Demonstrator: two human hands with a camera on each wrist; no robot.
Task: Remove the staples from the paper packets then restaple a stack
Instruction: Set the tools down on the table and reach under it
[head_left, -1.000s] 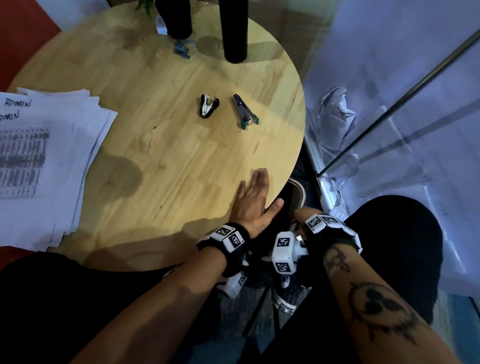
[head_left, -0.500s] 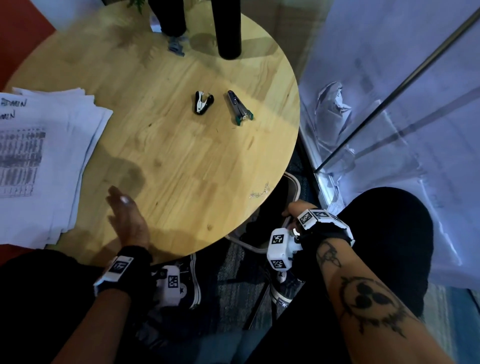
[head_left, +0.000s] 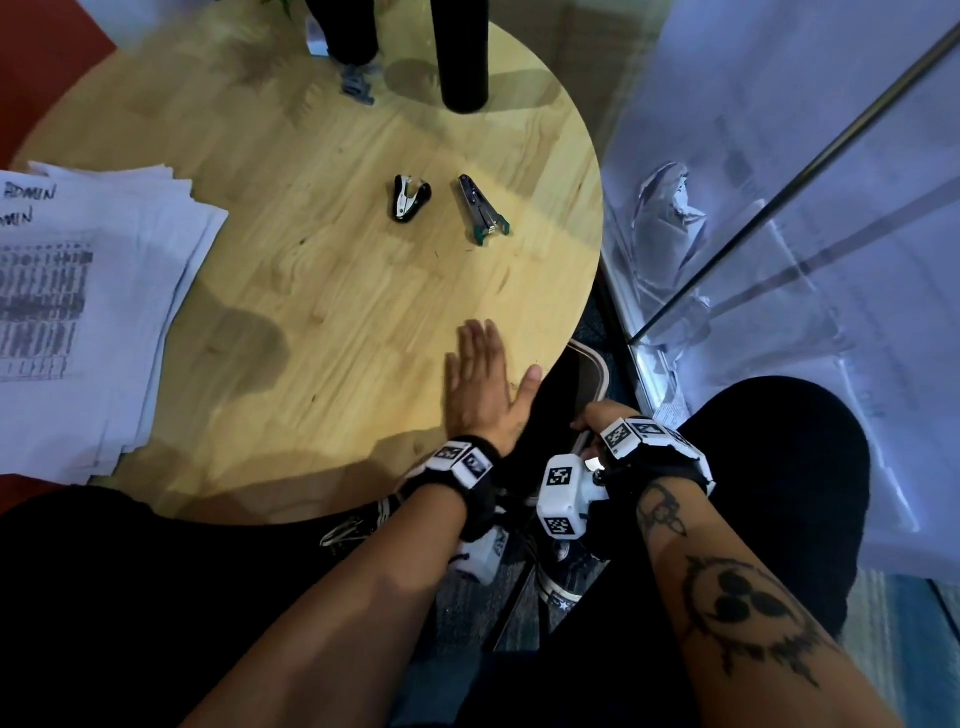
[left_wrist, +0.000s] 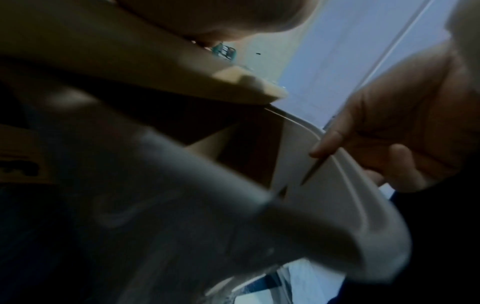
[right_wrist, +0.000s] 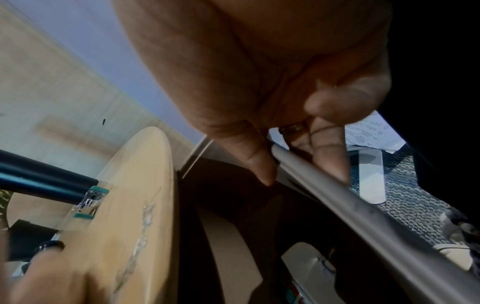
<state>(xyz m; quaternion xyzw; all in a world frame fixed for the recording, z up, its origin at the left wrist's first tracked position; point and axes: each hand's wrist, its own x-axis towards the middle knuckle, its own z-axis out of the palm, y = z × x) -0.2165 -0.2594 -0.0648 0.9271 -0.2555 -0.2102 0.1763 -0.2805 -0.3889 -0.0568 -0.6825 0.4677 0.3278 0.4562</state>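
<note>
We see the paper packets (head_left: 78, 312) far left of our flat left hand (head_left: 480, 384) (right hand (head_left: 597, 418) grips a chair rim (head_left: 597, 364)).

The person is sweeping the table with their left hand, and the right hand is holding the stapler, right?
Not quite. The right hand grips a bin's rim below the table edge, as the right wrist view shows. The stapler lies untouched on the table. The left hand does rest flat there.

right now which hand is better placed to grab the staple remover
Left. The left hand lies flat and free on the table, nearer the staple remover. The right hand is below the table edge, gripping a grey rim.
</note>
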